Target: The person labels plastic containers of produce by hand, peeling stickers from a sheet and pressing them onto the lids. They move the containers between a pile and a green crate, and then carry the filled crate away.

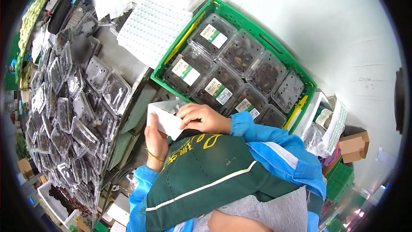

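A folded piece of white label paper (166, 121) is held in front of my apron, between my two hands. My left hand (156, 144) grips its left side, thumb up along the edge. On the other side, my right hand (202, 118) has its fingers curled at the paper's right edge, pinching there. The print side of the paper is out of sight. Just beyond my hands, a green crate (268, 38) holds several clear plastic boxes with dark contents. Some lids carry a white-and-green label (218, 91); others, such as the lid at the crate's top middle (241, 51), are bare.
A large heap of clear plastic boxes (81, 103) covers the table at left. Printed label sheets (150, 30) lie beside the crate. To the right are a cardboard box (354, 146) and another green crate (340, 180). A white wall (334, 30) stands behind the crate.
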The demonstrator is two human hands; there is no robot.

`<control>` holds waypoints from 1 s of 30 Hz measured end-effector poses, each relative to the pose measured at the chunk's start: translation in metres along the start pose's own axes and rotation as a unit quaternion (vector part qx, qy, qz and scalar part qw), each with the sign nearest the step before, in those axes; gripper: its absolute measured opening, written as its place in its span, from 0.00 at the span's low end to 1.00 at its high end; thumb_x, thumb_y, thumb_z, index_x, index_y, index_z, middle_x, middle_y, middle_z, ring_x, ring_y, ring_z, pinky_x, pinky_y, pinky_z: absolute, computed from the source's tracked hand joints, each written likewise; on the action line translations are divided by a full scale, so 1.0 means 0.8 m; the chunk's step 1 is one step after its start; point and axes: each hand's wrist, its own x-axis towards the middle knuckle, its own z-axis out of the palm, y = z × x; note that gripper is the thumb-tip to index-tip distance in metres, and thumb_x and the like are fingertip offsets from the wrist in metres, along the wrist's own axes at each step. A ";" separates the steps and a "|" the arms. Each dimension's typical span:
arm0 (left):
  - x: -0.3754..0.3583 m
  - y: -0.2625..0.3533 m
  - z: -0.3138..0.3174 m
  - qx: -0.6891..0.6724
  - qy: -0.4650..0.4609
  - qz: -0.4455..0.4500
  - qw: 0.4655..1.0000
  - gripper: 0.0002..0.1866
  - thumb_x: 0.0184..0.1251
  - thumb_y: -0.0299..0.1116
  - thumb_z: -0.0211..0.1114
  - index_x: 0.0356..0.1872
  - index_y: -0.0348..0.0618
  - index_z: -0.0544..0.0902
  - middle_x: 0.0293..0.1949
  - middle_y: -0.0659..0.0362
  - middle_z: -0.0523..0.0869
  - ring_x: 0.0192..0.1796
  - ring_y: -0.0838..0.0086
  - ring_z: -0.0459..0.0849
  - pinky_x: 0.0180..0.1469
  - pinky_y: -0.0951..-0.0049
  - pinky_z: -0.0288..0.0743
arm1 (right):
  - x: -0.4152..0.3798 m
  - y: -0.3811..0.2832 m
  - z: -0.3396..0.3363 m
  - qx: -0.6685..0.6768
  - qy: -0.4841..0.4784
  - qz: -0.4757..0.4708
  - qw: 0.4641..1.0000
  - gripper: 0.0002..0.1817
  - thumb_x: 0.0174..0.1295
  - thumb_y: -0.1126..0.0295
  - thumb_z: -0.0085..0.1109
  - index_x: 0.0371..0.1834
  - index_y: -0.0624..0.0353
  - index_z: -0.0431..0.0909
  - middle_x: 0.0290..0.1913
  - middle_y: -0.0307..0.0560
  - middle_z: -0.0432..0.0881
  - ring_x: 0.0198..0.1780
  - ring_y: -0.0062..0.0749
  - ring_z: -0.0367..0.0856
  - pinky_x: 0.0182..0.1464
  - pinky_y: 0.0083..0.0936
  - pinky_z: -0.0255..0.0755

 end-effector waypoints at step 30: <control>-0.017 -0.004 0.004 0.156 -0.096 0.083 0.979 0.20 0.74 0.44 0.53 0.47 0.34 0.80 0.43 0.58 0.84 0.42 0.77 0.81 0.43 0.76 0.75 | 0.000 0.003 0.016 -0.061 -0.030 0.017 0.998 0.15 0.55 0.70 0.63 0.47 0.56 0.79 0.38 0.47 0.82 0.41 0.41 0.80 0.45 0.35 0.72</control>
